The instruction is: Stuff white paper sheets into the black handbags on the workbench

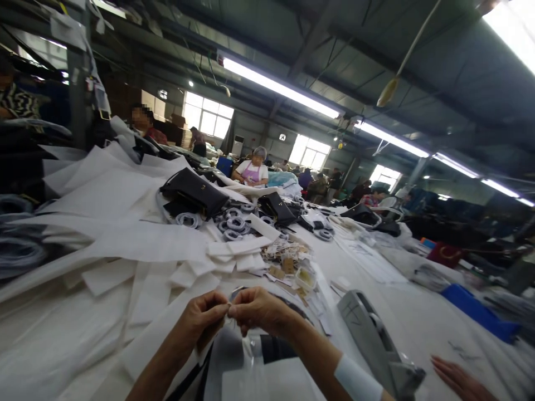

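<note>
My left hand [205, 313] and my right hand [257, 307] meet fingertip to fingertip, both pinching something too small to make out. A brown piece like a card tag [209, 335] hangs under my left fingers. Below my hands lies a dark item with clear plastic [252, 351] over it, partly hidden by my arms. White sheet material [271, 381] covers its near part. Beyond my hands are a heap of tags with strings [286, 252], a few brown cards [288, 265] and a small clear box [306, 278].
A grey tape dispenser [368, 334] stands to the right, with another person's hand [453, 374] past it. White paper sheets [112, 234] pile up on the left. Black handbags [194, 192] and coiled, wrapped straps [236, 224] lie farther back. A blue tray [478, 312] sits at right.
</note>
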Demonstrator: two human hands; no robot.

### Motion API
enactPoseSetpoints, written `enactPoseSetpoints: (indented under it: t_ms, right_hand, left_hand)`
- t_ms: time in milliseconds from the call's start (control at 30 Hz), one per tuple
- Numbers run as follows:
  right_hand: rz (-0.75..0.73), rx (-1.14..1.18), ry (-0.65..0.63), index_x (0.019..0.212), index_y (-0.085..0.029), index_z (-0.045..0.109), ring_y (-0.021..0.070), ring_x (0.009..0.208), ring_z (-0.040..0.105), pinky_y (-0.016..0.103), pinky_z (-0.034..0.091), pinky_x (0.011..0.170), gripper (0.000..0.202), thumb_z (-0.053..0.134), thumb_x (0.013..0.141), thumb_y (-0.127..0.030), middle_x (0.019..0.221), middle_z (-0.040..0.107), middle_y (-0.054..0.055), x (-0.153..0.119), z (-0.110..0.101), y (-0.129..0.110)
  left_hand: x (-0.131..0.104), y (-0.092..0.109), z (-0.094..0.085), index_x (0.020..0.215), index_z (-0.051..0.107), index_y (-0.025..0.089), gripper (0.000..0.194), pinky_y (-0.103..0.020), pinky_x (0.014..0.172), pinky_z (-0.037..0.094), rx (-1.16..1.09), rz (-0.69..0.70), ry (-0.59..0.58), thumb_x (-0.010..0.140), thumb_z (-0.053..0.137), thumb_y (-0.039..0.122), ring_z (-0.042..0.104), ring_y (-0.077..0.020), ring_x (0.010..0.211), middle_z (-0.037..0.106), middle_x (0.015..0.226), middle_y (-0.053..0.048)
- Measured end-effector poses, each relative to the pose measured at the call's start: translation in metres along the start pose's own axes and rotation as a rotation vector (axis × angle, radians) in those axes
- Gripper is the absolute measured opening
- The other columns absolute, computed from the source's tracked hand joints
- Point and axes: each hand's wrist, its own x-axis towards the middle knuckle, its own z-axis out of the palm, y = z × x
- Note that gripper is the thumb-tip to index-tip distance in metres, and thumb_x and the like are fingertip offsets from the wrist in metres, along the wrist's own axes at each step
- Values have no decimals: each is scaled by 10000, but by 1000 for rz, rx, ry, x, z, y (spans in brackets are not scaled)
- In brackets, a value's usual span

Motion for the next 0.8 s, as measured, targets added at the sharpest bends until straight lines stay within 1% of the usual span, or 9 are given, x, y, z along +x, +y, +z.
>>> enactPoseSetpoints:
  t_ms: [133, 233, 367, 500, 567, 633, 700, 733, 800]
  right_hand:
    - [-122, 21, 70, 708, -137, 658, 66, 521, 471, 224, 335, 550, 347, 877, 644, -399, 599, 579, -44, -12, 3, -3]
    - [-223, 119, 89, 682, -134, 688, 102, 721, 579, 232, 400, 701, 256, 859, 666, -323, 828, 690, 19, -28, 3, -9]
    - [-315, 349, 138, 803, -152, 745, 195, 985, 645, 320, 438, 918, 213, 849, 695, -303, 1096, 726, 77, -44, 2, -11]
    - [-453, 566, 195, 827, -180, 726, 203, 1057, 660, 368, 430, 1019, 170, 834, 750, -286, 1096, 745, 84, -41, 9, -9]
    - [-477, 626, 238, 790, -187, 696, 182, 920, 691, 347, 494, 935, 227, 846, 739, -350, 910, 758, 53, -39, 10, -14]
    - [-485, 602, 336, 741, -187, 654, 116, 624, 631, 260, 527, 669, 325, 875, 678, -417, 674, 678, -15, -45, 5, -27]
    - [-487, 435, 476, 727, -183, 626, 46, 412, 411, 178, 332, 413, 389, 889, 625, -450, 548, 561, -68, -54, -9, -44]
    - [-463, 276, 541, 727, -181, 622, 40, 396, 365, 178, 257, 383, 389, 875, 637, -462, 545, 554, -64, -57, -17, -51]
    - [-357, -82, 609, 750, -179, 635, 50, 409, 354, 197, 212, 388, 358, 813, 711, -487, 553, 555, -50, -57, -33, -59]
  left_hand:
    - [-3, 3, 3, 704, 597, 166, 427, -175, 406, 217, 8, 20, 10, 658, 816, 529, 356, -65, 415, 471, 495, 51]
    - [0, 1, 0, 700, 584, 169, 440, -168, 397, 169, 13, 30, 38, 649, 818, 539, 318, -53, 405, 469, 500, 56]
    - [7, -7, -4, 713, 579, 178, 444, -168, 384, 130, 17, 45, 79, 663, 803, 558, 244, -41, 379, 434, 470, 76]
    - [12, -17, 4, 672, 546, 188, 490, -180, 388, 198, 10, 36, -56, 613, 811, 596, 273, -52, 373, 413, 451, 79]
    - [12, -16, 7, 680, 563, 180, 470, -201, 440, 319, 92, 68, -105, 643, 774, 598, 394, -85, 427, 479, 503, 48]
    - [11, -12, 6, 727, 604, 169, 446, -250, 554, 443, 269, 148, -50, 725, 664, 610, 538, -144, 551, 580, 618, -7]
    - [12, -8, -1, 804, 627, 169, 429, -303, 686, 499, 450, 208, 101, 819, 515, 583, 622, -202, 712, 644, 753, -50]
    - [13, -8, -5, 830, 625, 172, 392, -314, 740, 496, 500, 200, 170, 858, 473, 532, 631, -215, 782, 656, 803, -60]
    - [15, -12, -12, 848, 628, 174, 285, -332, 837, 465, 616, 166, 277, 887, 463, 403, 624, -230, 885, 672, 878, -81]
